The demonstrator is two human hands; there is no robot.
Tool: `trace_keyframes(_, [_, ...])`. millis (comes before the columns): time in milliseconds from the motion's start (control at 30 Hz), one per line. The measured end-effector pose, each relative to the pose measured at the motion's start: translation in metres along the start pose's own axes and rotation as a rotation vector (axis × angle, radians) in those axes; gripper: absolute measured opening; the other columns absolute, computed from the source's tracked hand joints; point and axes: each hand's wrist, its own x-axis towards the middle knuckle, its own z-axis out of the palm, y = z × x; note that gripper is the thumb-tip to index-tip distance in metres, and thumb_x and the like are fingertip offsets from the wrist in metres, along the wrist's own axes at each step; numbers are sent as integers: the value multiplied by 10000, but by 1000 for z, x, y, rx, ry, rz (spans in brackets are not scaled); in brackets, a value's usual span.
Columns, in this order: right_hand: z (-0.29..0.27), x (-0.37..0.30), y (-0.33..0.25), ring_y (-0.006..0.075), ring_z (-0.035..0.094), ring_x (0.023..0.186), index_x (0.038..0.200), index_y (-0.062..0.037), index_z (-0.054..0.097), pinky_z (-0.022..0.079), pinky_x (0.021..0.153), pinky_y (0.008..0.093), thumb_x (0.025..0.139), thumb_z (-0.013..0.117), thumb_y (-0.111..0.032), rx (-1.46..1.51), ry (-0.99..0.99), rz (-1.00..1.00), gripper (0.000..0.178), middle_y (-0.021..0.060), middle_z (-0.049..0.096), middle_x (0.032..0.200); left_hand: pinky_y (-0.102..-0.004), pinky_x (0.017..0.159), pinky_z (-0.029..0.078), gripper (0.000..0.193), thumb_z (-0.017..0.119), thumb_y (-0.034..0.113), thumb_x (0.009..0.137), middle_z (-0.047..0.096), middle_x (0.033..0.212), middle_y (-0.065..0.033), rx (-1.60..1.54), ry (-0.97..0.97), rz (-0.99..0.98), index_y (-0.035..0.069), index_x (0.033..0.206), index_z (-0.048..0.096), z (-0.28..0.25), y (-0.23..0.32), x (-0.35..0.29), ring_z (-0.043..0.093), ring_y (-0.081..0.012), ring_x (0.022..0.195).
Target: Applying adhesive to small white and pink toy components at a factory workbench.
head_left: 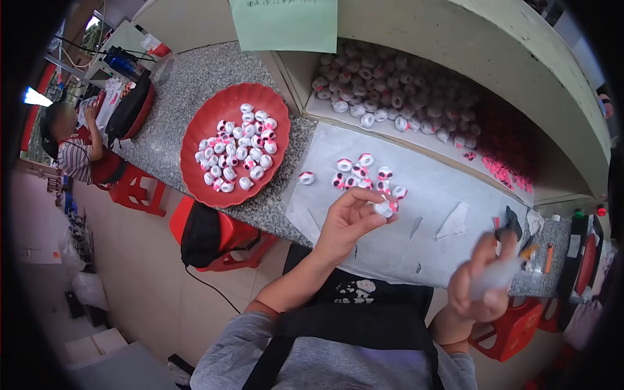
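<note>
Pinching a small white piece (383,209) above the white sheet (326,144).

The left hand (348,224) holds it between thumb and fingertips, beside a cluster of similar pieces (359,171); the right hand (463,286), blurred and well apart from the left, grips a translucent whitish object (497,275) (perhaps a squeeze bottle). The piece looks light, stiff and possibly slick, so its outer sides seem the safest hold. A scalloped red dish (195,123) of others stands leftward.
</note>
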Motion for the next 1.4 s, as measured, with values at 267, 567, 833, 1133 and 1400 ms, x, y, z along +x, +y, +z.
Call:
trace_keyframes(267, [-14, -11, 35, 187, 503, 600, 919, -7, 347, 435, 402, 229, 699, 487, -123, -440, 268, 151, 285, 156, 370, 930, -348, 786, 435, 244, 546, -22, 703, 475, 993, -110, 50, 84, 103, 30, 916, 438, -1, 0, -1, 488, -179, 916])
trace_keyframes(567, [-23, -17, 35, 142, 467, 633, 883, -19, 384, 406, 463, 197, 656, 594, -97, -616, 349, -121, 319, 94, 393, 883, -345, 777, 436, 314, 560, -17, 689, 479, 1007, -142, 113, 108, 119, 32, 961, 413, 4, -1, -6, 466, -194, 963])
trace_keyframes(833, [-8, -6, 39, 120, 434, 663, 785, -71, 395, 374, 617, 218, 563, 701, -106, -481, 457, -342, 381, 62, 435, 793, -335, 781, 435, 315, 553, -48, 677, 486, 990, -156, 148, 86, 103, 5, 952, 410, 7, -3, -7, 475, -198, 957])
trace_keyframes(1133, [-12, -13, 41, 119, 477, 604, 811, -75, 426, 418, 515, 227, 550, 738, -162, -846, 218, -522, 417, 53, 435, 783, -323, 780, 436, 313, 559, -47, 675, 486, 985, -159, 135, 82, 74, 2, 945, 410, 13, -4, -5, 496, -193, 920])
trace_keyframes(1400, [-13, -16, 38, 124, 485, 617, 825, -78, 438, 421, 518, 233, 521, 751, -116, -893, 123, -504, 438, 47, 436, 795, -266, 775, 410, 325, 560, -66, 666, 484, 985, -162, 155, 58, 83, 8, 943, 407, 15, -5, -5, 489, -191, 931])
